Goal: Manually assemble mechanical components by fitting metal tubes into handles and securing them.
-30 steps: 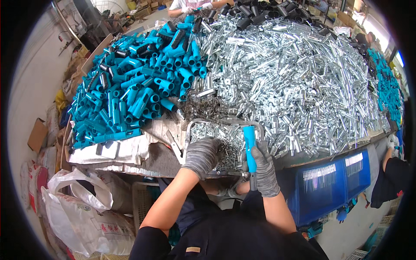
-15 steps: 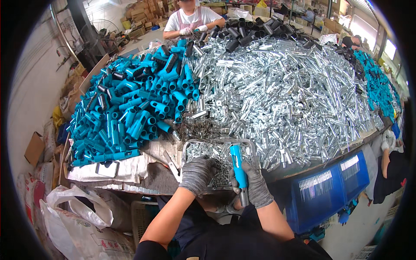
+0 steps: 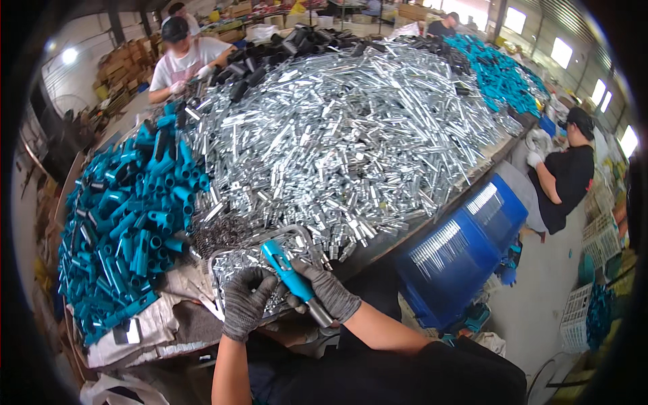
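Where the bench (image 3: 190, 322) runs from the lower left toward the upper right, we see a mound of silvery metal parts (image 3: 337, 148) across the middle and a heap of teal tubes (image 3: 128, 229) at the left. Left of centre, lower down, sits a metal-rimmed tray (image 3: 310, 239). Over it, our gloved left hand (image 3: 244, 302) curls its fingers; we cannot tell whether it pinches anything. Our right hand (image 3: 331, 291) grips a grey-ended teal tube (image 3: 289, 275), tilted. If our gloved grip loosened, the smooth tube could slip; a poorly seated grey end might drop out.
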`<state>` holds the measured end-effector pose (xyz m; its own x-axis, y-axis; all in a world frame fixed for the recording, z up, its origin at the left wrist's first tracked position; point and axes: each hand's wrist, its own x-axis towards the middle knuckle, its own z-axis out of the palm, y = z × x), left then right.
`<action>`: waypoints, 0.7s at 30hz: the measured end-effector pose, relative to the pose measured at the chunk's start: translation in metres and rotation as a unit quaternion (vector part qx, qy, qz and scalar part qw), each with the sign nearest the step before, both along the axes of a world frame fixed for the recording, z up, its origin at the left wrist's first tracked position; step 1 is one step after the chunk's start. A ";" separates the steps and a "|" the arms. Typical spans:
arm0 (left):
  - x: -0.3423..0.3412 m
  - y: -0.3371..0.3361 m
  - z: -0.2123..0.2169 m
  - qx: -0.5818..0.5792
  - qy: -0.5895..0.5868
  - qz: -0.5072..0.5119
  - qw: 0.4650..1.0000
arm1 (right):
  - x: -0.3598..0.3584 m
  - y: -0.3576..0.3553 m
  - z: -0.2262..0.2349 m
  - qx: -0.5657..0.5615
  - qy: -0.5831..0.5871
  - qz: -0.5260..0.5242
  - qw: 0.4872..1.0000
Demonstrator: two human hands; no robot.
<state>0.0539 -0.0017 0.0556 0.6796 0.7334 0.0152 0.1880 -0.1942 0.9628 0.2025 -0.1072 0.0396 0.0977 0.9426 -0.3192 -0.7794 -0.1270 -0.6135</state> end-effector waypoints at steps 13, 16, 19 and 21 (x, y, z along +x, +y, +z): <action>0.006 -0.020 0.033 -0.245 -0.088 -0.033 0.965 | -0.017 -0.010 0.004 0.139 0.253 0.115 0.951; 0.014 -0.015 0.035 -0.288 -0.131 -0.064 0.947 | -0.015 -0.009 0.010 0.172 0.280 0.130 0.936; 0.018 -0.006 0.024 -0.107 -0.126 -0.025 0.986 | -0.010 -0.005 0.020 0.087 0.124 0.003 0.988; 0.022 -0.006 0.031 0.054 0.078 -0.091 0.991 | 0.006 -0.001 0.017 0.078 -0.081 -0.150 0.982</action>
